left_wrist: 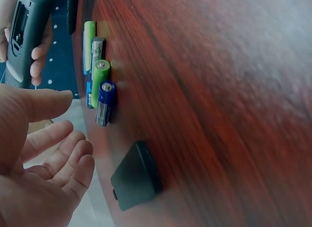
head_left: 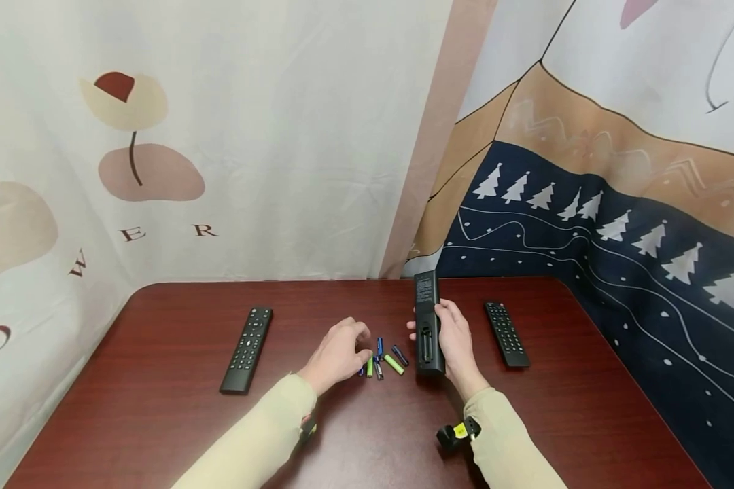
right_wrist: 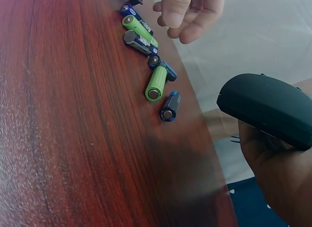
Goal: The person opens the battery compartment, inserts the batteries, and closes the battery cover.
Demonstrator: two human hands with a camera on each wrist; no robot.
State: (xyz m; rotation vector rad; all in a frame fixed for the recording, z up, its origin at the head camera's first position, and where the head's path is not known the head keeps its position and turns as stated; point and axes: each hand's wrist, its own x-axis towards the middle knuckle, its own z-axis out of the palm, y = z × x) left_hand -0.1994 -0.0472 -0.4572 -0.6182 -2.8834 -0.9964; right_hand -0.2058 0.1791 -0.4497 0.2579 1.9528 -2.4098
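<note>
One remote [head_left: 425, 312], battery slot [head_left: 427, 345] showing, is in the grip of the right hand [head_left: 457, 343]; the left hand [head_left: 339, 350], fingers relaxed, hovers beside six batteries [head_left: 394, 365] on the tabletop [head_left: 171, 353]. A second remote [head_left: 247, 351] lies farther left, a third remote [head_left: 506, 335] right.

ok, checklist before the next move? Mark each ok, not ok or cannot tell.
1. Black plastic remote control held in right hand: ok.
2. Its battery compartment uncovered, facing the head camera: ok.
3. Polarity marks inside readable: cannot tell.
4. Two green cylindrical batteries on the dark red wood-grain table: ok.
5. Battery in left hand: not ok, fingers hold nothing.
</note>
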